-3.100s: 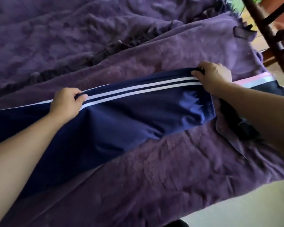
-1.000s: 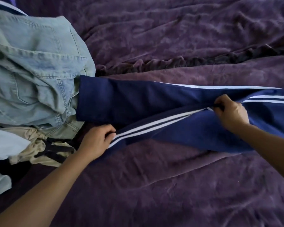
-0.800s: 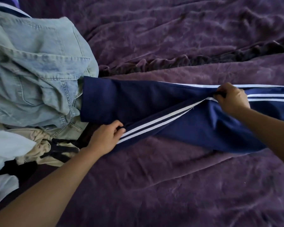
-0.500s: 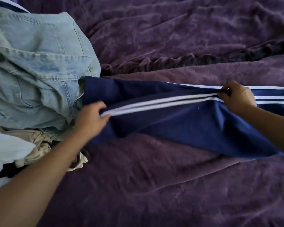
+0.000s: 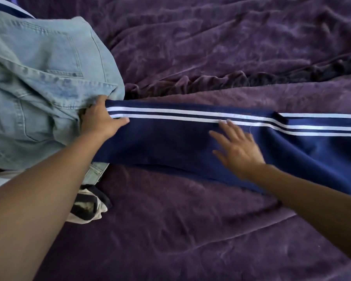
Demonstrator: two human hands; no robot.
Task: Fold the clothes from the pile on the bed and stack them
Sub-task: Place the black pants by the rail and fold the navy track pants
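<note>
Navy-blue track trousers with two white side stripes (image 5: pixel 190 138) lay stretched on the purple velvet bedspread (image 5: pixel 190 230). Left hand (image 5: pixel 101 120) pinched the cuff by the pale denim jeans (image 5: pixel 39 88); right hand (image 5: pixel 239 151), fingers spread flat, smoothed them. Next, I'd judge: carry cuff toward waist.

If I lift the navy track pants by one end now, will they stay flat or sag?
Probably sag: the navy track pants lie limp and rumpled. They look thin, so likely light. Smooth fabric may slip over the purple bedcover.
</note>
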